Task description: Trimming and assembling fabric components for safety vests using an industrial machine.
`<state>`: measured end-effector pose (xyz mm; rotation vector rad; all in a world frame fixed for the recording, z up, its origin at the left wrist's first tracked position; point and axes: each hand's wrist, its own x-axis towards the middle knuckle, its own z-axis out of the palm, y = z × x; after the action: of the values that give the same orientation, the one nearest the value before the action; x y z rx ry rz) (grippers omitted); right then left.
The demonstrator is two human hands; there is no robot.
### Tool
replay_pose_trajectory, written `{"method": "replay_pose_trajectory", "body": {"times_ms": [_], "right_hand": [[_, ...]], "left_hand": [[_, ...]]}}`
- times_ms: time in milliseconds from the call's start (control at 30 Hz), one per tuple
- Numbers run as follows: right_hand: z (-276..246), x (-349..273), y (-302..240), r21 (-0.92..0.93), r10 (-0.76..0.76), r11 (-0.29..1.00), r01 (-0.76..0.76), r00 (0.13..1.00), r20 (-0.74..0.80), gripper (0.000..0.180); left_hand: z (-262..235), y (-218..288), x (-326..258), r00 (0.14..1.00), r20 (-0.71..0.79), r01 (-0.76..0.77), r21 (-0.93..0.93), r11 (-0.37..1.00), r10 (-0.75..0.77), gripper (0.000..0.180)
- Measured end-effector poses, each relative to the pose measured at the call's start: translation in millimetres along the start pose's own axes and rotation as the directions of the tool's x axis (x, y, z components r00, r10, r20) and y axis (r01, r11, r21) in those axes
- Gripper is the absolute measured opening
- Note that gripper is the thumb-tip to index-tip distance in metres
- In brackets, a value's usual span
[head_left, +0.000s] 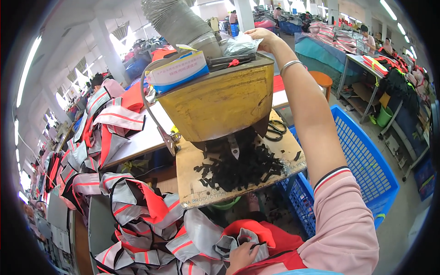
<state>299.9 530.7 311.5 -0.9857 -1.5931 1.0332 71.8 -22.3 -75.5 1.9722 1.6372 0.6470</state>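
My right arm stretches up past a scuffed yellow machine housing (220, 103). My right hand (263, 37) is at the far top edge of it, beside a clear plastic bag (243, 47); its fingers bend leftward and the tips are hidden. Low in the view, my left hand (242, 257) is closed on the edge of a grey reflective fabric strip (229, 245) with red parts. More grey-and-red strips (137, 206) with black edging are heaped to its left. Under the housing, a pale metal tip (234, 149) points down at a pile of black fabric scraps (243, 172).
The scraps lie on a wooden board (201, 195) with black-handled scissors (276, 130). A white-and-blue box (178, 73) and dark tools (229, 60) top the housing. A blue plastic basket (362, 160) stands right. More strips cover a white table (158, 121). People work farther back.
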Motion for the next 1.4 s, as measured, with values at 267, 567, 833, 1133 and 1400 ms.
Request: {"method": "replay_pose_trajectory", "body": {"times_ms": [267, 567, 833, 1133, 1400], "right_hand": [[-3, -8, 7, 0.214, -0.113, 0.975, 0.056, 0.957, 0.266, 0.029], [-20, -53, -3, 0.359, -0.159, 0.932, 0.06, 0.954, 0.255, 0.039], [-9, -82, -14, -0.055, -0.196, 0.977, 0.207, 0.968, 0.155, 0.044], [-24, -111, 1, -0.165, -0.408, 0.911, 0.378, 0.885, -0.222, 0.022], [-11, -220, -19, -0.625, -0.784, 0.574, 0.529, 0.575, -0.234, 0.018]], "left_hand": [[1, 1, 3, 0.999, -0.008, 0.039, -0.005, 0.999, -0.039, 0.023], [4, -3, 0, 0.998, 0.012, 0.067, -0.012, 0.998, -0.067, 0.023], [1, 3, -1, 0.999, 0.01, 0.053, -0.004, 0.999, -0.053, 0.023], [3, 5, -4, 0.997, -0.015, 0.072, 0.008, 0.997, -0.072, 0.023], [5, 6, -4, 0.997, 0.011, 0.075, 0.054, 0.996, -0.076, 0.024]]}}
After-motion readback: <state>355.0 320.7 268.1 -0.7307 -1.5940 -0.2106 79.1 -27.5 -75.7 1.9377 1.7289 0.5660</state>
